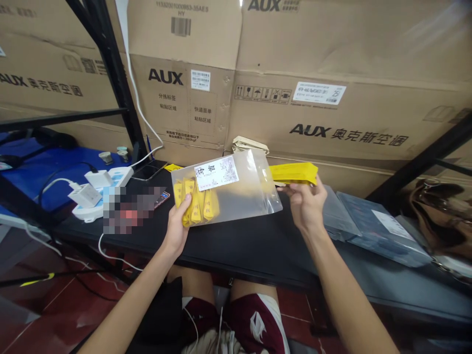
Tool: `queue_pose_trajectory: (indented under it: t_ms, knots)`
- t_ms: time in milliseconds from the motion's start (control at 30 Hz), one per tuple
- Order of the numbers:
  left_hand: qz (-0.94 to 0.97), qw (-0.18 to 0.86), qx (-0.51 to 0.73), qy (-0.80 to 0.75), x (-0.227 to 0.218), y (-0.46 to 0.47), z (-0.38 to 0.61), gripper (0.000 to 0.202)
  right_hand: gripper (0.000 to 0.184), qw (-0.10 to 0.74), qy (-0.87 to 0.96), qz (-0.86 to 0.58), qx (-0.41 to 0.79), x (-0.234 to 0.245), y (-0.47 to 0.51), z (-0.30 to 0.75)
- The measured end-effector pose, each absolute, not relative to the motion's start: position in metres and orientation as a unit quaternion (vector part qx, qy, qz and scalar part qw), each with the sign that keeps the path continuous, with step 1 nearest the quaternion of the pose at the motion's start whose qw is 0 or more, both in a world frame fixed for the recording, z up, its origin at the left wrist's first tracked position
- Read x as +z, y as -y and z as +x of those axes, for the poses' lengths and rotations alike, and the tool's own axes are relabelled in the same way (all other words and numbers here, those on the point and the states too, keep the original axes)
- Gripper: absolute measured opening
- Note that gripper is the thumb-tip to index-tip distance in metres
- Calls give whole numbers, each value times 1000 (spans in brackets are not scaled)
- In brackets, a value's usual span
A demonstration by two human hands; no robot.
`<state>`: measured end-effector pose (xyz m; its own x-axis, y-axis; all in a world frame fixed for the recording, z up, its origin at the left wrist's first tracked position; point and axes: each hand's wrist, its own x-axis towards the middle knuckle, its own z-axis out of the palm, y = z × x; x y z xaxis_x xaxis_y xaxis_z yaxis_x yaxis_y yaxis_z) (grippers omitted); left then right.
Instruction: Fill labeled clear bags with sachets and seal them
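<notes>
My left hand grips the lower left end of a clear zip bag held sideways above the black table. The bag carries a white label and holds several yellow sachets bunched at its bottom, right by my thumb. My right hand is closed on a stack of yellow sachets, pinched at its near end. That stack sits just outside the bag's open mouth, at the right.
Large AUX cardboard boxes wall the back. A white power strip with chargers and a phone lie at the left. Grey plastic mailer bags lie at the right, a brown bag beyond. Black rack posts frame the table.
</notes>
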<state>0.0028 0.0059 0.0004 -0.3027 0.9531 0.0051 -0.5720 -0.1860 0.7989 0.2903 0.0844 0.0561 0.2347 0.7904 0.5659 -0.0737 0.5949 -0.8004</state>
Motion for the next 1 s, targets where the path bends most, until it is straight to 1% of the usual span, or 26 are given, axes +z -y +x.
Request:
queue_pose_trajectory:
  t_ms: [100, 200, 300, 367, 400, 467, 533, 567, 633, 667, 700, 800, 833, 867, 933, 1000]
  knots:
    - [279, 522, 715, -372, 1, -5, 4, 58, 36, 675, 552, -313, 377, 60, -78, 291]
    - [297, 523, 703, -380, -1, -5, 5, 63, 39, 610, 599, -329, 401, 56, -75, 293]
    - [337, 516, 680, -397, -6, -5, 4, 67, 42, 493, 699, -368, 364, 52, -72, 293]
    - [381, 506, 654, -413, -8, -5, 4, 67, 39, 416, 761, -387, 312, 49, -67, 289]
    - [403, 503, 639, -420, -9, -4, 4, 66, 36, 394, 783, -386, 286, 48, -63, 285]
    - [432, 500, 619, -425, -10, -4, 4, 62, 28, 375, 808, -371, 263, 47, -54, 275]
    - [435, 497, 620, -423, -9, -3, 3, 61, 18, 371, 812, -349, 284, 48, -45, 266]
    - [431, 498, 624, -421, -9, -3, 3, 61, 17, 370, 808, -342, 304, 50, -41, 263]
    - [418, 508, 627, -417, -9, -3, 2, 60, 16, 383, 792, -320, 352, 55, -37, 260]
    - [408, 517, 629, -413, -8, -4, 2, 60, 14, 415, 772, -304, 373, 58, -37, 262]
    - [393, 526, 635, -408, -8, -4, 2, 60, 12, 469, 738, -287, 391, 62, -39, 265]
    - [324, 541, 673, -386, -4, -6, 2, 56, 8, 681, 566, -243, 397, 70, -55, 282]
    - [297, 543, 689, -378, -2, -6, 1, 52, 9, 731, 507, -245, 386, 71, -63, 290]
    - [269, 544, 703, -369, -1, -7, 0, 48, 10, 760, 462, -263, 374, 70, -70, 296]
    - [222, 543, 728, -355, 3, -8, -2, 41, 11, 766, 432, -333, 340, 64, -84, 306]
    - [190, 535, 746, -348, 6, -8, -5, 39, 15, 724, 483, -417, 261, 51, -94, 309]
